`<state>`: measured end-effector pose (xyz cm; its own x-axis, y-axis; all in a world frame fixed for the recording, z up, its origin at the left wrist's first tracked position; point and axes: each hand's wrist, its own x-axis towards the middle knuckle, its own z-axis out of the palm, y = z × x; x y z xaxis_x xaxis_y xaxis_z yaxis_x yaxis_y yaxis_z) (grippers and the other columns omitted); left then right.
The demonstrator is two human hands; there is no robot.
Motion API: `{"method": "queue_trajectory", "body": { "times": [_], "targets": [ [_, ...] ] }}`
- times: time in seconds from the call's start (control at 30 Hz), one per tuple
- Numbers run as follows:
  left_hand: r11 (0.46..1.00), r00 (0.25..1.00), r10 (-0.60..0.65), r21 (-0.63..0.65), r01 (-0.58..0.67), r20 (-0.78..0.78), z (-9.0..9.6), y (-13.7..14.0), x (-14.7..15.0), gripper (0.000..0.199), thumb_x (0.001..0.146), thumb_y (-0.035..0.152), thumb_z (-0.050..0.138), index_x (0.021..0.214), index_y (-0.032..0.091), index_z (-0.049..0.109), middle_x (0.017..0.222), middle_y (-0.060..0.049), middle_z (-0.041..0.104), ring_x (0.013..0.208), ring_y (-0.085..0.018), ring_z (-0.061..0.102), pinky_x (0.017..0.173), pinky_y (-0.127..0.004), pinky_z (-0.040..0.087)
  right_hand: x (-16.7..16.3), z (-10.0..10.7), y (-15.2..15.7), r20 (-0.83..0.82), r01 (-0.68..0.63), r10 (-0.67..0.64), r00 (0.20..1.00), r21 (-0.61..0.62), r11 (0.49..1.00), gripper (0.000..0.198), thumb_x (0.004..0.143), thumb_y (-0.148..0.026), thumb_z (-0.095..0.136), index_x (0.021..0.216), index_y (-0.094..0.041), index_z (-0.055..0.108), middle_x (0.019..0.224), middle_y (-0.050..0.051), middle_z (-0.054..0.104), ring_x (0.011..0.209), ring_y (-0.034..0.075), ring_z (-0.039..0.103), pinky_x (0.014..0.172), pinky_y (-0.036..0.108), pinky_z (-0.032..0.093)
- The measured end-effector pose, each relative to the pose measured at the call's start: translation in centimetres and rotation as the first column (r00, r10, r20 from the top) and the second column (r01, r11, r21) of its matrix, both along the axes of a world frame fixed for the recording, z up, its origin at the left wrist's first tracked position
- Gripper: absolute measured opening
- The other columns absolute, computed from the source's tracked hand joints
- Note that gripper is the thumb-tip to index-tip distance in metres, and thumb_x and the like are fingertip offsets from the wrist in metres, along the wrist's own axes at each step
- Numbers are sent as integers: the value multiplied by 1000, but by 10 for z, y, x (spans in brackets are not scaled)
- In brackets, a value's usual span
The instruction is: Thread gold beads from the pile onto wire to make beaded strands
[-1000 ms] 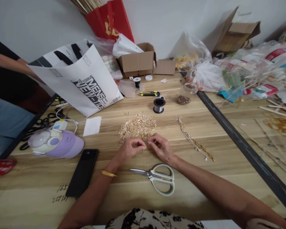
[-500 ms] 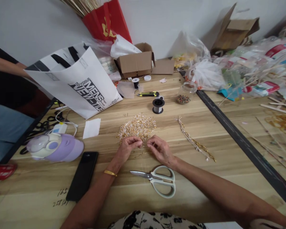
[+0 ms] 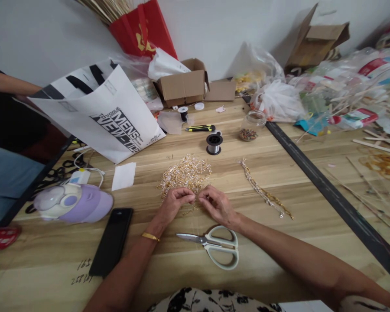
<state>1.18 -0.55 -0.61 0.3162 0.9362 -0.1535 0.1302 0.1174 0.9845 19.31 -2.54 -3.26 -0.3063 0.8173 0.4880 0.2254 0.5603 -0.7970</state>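
My left hand [image 3: 177,203] and my right hand [image 3: 216,203] meet almost fingertip to fingertip at the near edge of a pile of small gold and pinkish beads or findings [image 3: 185,173]. Each hand is closed in a pinch; what the fingertips hold is too small to make out. Just below them a short piece of gold chain [image 3: 190,211] lies on the wood. Nearer to me rest scissors [image 3: 211,242] with pale handles, blades pointing left. To the right of my hands, gold and silver chains [image 3: 263,190] lie bunched at one end.
Behind the pile stand a wire spool [image 3: 214,145], a yellow-black cutter [image 3: 199,128] and a jar of beads [image 3: 251,126]. At left are a phone [image 3: 112,240], a purple bottle [image 3: 74,203] and a white paper bag [image 3: 107,117]. Another person's arm [image 3: 13,83] shows behind the bag.
My fingertips have come slightly closer together, still pinched. The view has shifted a little. The other person's arm at far left has moved slightly; the objects on the table stay in place.
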Motion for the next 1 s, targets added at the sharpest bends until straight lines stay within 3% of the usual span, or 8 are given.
{"method": "queue_trajectory", "body": {
  "times": [0.67,1.0],
  "targets": [
    [1000,1000,-13,17,13,-14,-4,0,-2,18,69,29,69,69,12,66,64,-1,63,63,-11,55,63,-23,44,0,0,0,33,4,-3,999,-16,1000,12,91,-23,48,85,-19,57,77,4,58,69,15,54,62,27,43],
    [1000,1000,-18,6,18,-7,2,0,0,16,68,27,71,68,11,66,63,0,62,61,-11,54,63,-22,43,0,-1,1,33,9,-8,999,-11,1000,12,91,-23,48,85,-18,57,76,4,58,68,14,54,61,26,43]
  ]
}}
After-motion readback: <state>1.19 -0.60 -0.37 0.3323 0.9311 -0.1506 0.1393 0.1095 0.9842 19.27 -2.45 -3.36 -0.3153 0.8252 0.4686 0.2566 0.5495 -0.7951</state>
